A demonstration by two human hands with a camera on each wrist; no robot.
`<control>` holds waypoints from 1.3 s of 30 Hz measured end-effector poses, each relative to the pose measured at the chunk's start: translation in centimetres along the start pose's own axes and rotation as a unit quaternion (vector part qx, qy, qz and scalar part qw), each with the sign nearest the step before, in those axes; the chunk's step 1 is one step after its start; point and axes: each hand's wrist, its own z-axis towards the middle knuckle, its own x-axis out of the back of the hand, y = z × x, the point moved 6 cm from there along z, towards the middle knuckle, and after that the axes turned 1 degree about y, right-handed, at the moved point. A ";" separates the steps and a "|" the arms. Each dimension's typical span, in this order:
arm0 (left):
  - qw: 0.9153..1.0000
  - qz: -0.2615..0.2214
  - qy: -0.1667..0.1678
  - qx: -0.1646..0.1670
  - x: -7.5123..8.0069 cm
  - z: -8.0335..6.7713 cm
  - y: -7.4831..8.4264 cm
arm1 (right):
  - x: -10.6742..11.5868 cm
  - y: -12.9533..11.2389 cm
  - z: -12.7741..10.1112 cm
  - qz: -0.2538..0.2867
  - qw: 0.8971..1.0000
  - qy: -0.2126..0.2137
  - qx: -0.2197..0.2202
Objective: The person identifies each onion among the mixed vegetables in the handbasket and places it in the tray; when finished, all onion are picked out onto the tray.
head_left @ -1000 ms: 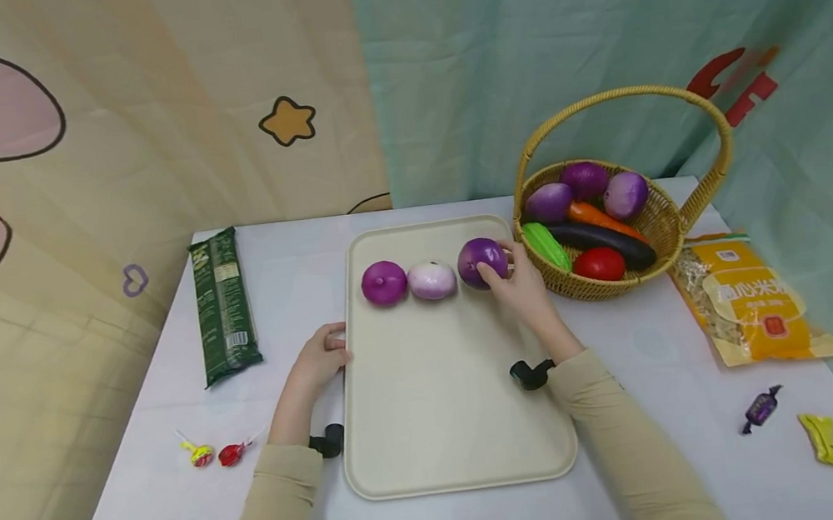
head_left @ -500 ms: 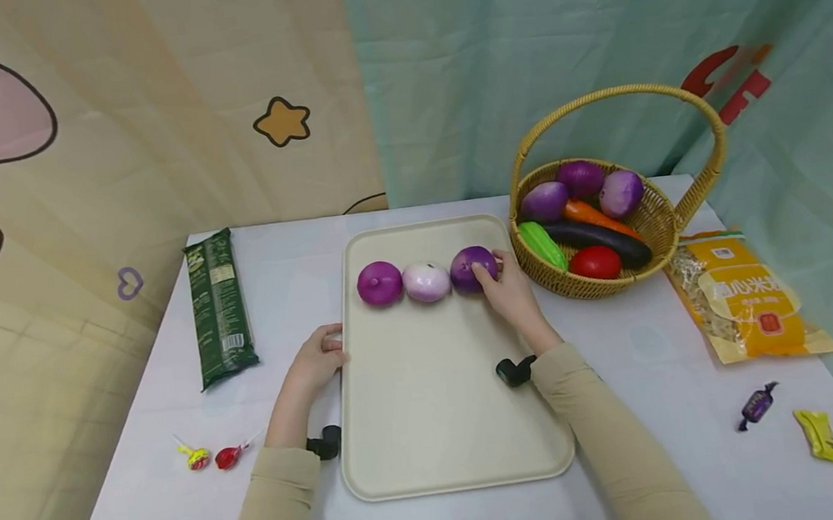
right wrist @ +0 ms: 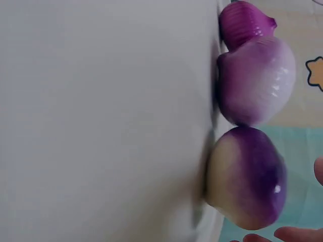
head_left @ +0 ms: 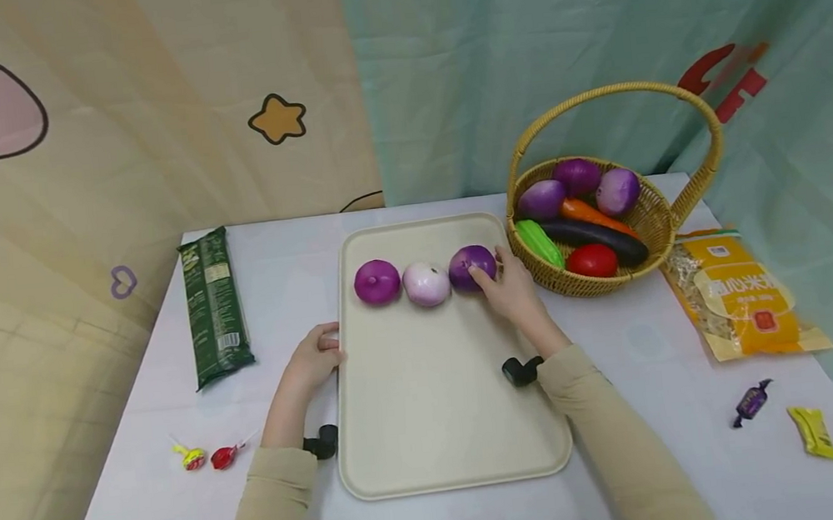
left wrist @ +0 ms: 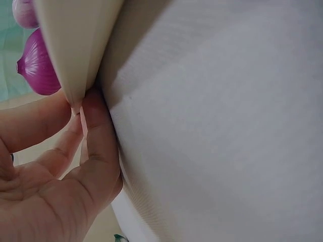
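Note:
In the head view three onions stand in a row across the far part of a cream tray (head_left: 447, 391): a magenta onion (head_left: 377, 282), a pale white-purple onion (head_left: 426, 284) and a dark purple onion (head_left: 468, 267). My right hand (head_left: 513, 288) is at the dark purple one, thumb above it and fingers at its right side. The right wrist view shows a gap between the thumb (right wrist: 319, 170) and that onion, which rests on the tray against the pale one. At the tray's left edge, my left hand (left wrist: 60, 171) pinches the rim between thumb and fingers.
A wicker basket (head_left: 577, 285) of vegetables stands right of the tray, its handle arching up. Farther right lie a yellow grain bag (head_left: 747, 291) and two wrapped candies (head_left: 752, 403). A green packet (head_left: 214, 309) and two lollipops (head_left: 225, 457) lie at left.
My right hand has brought the dark purple onion left, down beside the pale one, and its thumb now stands off it. The pale onion has turned slightly. My left hand stays at the rim.

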 end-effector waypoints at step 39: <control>0.999 0.015 0.016 -0.025 -0.1 -0.4 0.1 | 8.9 3.2 7.6 0.072 0.986 0.147 -0.019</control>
